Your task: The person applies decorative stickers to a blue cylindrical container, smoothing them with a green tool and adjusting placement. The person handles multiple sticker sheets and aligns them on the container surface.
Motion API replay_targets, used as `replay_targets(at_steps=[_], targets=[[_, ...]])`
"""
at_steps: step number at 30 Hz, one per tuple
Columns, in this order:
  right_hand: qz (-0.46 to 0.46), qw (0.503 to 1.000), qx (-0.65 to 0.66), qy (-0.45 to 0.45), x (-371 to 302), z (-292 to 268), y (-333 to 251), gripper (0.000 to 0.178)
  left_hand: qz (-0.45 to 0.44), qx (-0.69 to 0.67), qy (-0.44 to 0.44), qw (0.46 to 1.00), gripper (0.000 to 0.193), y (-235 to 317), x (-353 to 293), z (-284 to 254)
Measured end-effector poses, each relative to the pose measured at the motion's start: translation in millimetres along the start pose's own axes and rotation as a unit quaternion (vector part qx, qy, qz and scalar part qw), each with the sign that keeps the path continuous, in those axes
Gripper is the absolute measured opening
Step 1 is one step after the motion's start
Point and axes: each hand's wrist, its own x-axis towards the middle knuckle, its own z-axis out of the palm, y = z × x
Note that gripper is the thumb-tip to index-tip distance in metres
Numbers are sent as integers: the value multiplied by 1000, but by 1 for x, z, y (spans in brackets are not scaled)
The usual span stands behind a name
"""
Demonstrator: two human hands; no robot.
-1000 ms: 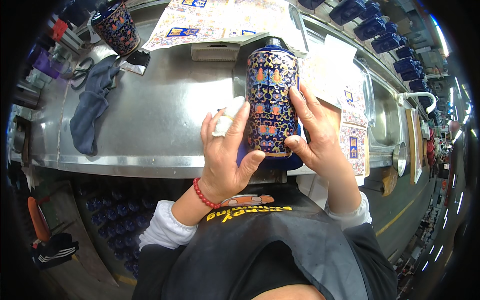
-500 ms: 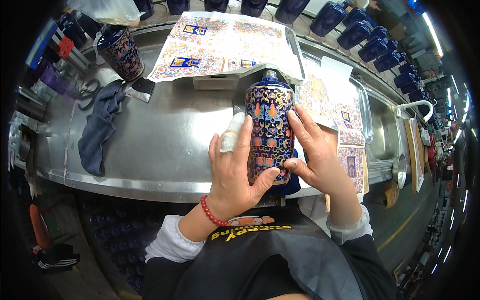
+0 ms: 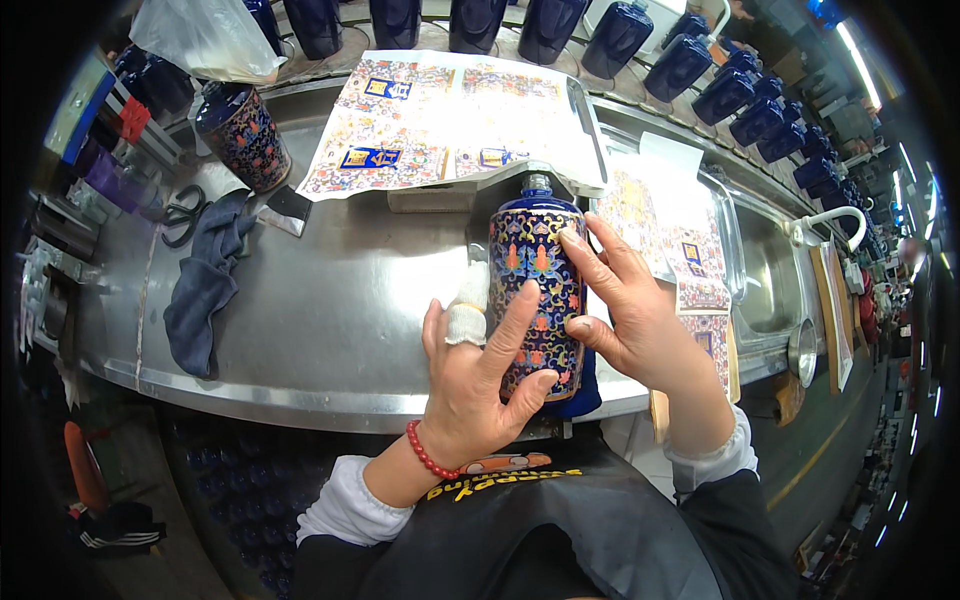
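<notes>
A dark blue bottle (image 3: 535, 300) with a colourful floral pattern lies in front of me, its neck pointing away. My left hand (image 3: 475, 375) grips its left side, index finger and thumb reaching onto the patterned face. A white knitted sleeve (image 3: 467, 322) covers one finger of that hand, and a red bead bracelet (image 3: 430, 452) circles the wrist. From the right, my right hand (image 3: 630, 310) presses its fingertips and thumb against the bottle's right edge. Beneath the bottle's lower end shows some dark blue cloth (image 3: 578, 400). The bottle's underside is hidden.
Patterned transfer sheets (image 3: 400, 125) lie beyond the bottle, others (image 3: 690, 210) to its right. At left are a grey cloth (image 3: 205, 285), scissors (image 3: 182, 215) and a second patterned bottle (image 3: 245, 140). Plain blue bottles (image 3: 475, 25) line the back. A sink (image 3: 765, 255) is at right.
My left index finger has shifted further onto the patterned face. The right fingers have slid inward over the bottle's upper right side. The whole scene sits slightly lower in view.
</notes>
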Motion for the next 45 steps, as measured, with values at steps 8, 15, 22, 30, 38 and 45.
replay_targets(at_steps=[8, 15, 22, 30, 38, 45], targets=[[-5, 1000, -7, -7, 6, -6, -4, 73, -18, 11, -41, 999, 65, 2, -1, -4], [-1, 999, -40, -17, 17, -12, -4, 73, -23, 17, -28, 999, 65, 3, 0, -2], [0, 999, -34, -23, 20, -14, -7, 74, -28, 18, -38, 999, 66, 3, -1, -3], [-6, 999, -43, -18, 25, -17, -11, 73, -25, 9, -23, 999, 65, 3, 0, -2], [-8, 997, -66, -27, 34, -19, -17, 70, -26, 7, -16, 1000, 64, 4, 1, -2], [0, 998, -51, -29, 36, -17, -19, 70, -29, 9, -27, 999, 65, 4, 0, -2]])
